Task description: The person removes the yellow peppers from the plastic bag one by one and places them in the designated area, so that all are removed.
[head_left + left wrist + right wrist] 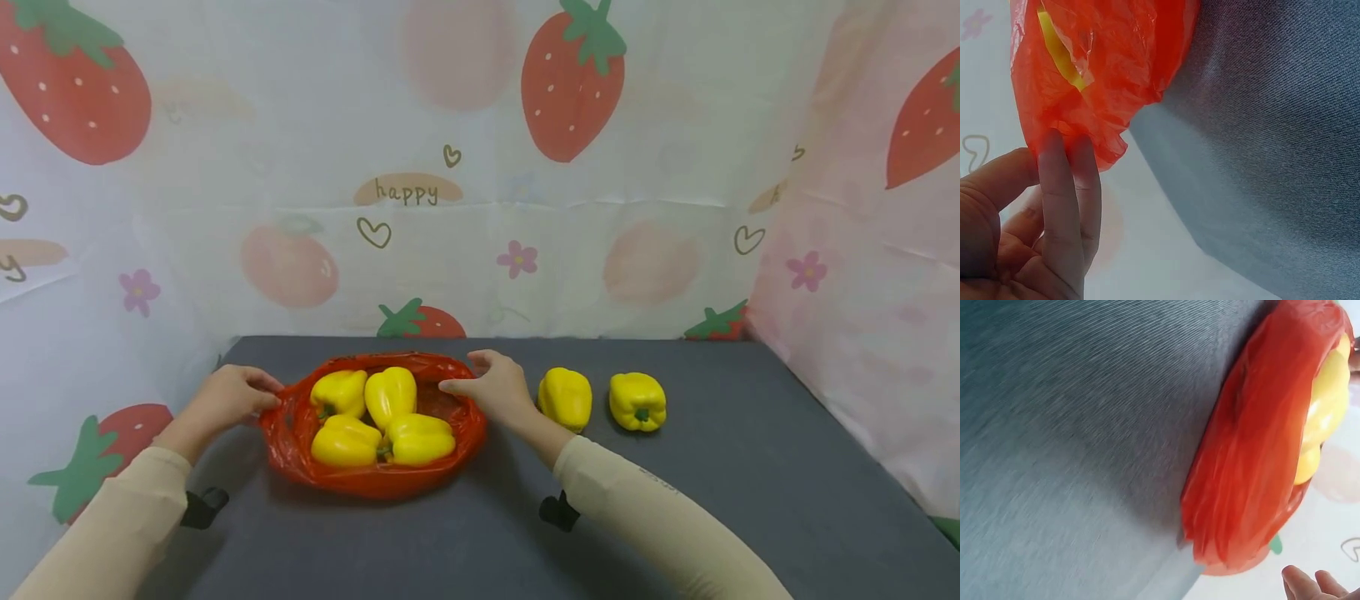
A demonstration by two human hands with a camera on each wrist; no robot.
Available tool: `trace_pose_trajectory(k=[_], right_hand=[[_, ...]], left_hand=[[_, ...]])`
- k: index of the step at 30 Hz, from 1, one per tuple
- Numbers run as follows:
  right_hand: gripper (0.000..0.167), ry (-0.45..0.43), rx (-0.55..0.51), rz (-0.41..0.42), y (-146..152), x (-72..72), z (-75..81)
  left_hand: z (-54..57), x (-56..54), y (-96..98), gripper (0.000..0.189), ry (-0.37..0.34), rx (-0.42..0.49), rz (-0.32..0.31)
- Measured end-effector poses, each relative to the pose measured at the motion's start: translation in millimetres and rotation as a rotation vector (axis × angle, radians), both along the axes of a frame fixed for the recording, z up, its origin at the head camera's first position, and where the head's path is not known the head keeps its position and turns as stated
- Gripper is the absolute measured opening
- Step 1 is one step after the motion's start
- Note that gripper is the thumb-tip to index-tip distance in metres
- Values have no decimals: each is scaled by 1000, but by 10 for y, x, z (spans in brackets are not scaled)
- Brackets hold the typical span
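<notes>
four yellow peppers [378, 417] sit in the red bag [296, 437] on the surface, two more peppers [600, 400] outside, left hand [228, 396] pinching its rim, right hand [495, 387] apparently relaxed beside it.

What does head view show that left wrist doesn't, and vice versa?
Head only: four yellow bell peppers in the bag, e.g., two more yellow bell peppers on the mat right of it, near one and far one; the right hand at the bag's right rim; the strawberry-print backdrop.

Left wrist only: close-up of the left hand's fingertips touching the bag's crumpled edge; whether that is a pinching grip is unclear.

Both: the red thin plastic bag, the left hand, the dark grey cloth mat.
</notes>
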State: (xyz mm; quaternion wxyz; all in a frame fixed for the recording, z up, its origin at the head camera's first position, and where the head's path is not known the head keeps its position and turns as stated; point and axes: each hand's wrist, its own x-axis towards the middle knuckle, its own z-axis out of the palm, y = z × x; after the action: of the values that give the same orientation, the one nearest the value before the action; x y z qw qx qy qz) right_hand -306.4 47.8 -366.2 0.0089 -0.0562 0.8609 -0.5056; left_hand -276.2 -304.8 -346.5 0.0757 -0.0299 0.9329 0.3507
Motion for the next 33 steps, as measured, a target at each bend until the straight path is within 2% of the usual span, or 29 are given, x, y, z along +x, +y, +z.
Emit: trace_pose_trajectory(k=[8, 15, 24, 33], right_hand=[[65, -6, -28, 26, -291, -14, -47], [63, -32, -16, 13, -523, -33, -92], [63, -74, -50, 13, -681, -76, -124], [65, -47, 29, 12, -829, -83, -192]], left_hand=[[10, 5, -11, 32, 3, 4, -4], [20, 12, -3, 32, 4, 6, -8], [22, 3, -2, 32, 5, 15, -1], [21, 12, -23, 31, 3, 24, -6]])
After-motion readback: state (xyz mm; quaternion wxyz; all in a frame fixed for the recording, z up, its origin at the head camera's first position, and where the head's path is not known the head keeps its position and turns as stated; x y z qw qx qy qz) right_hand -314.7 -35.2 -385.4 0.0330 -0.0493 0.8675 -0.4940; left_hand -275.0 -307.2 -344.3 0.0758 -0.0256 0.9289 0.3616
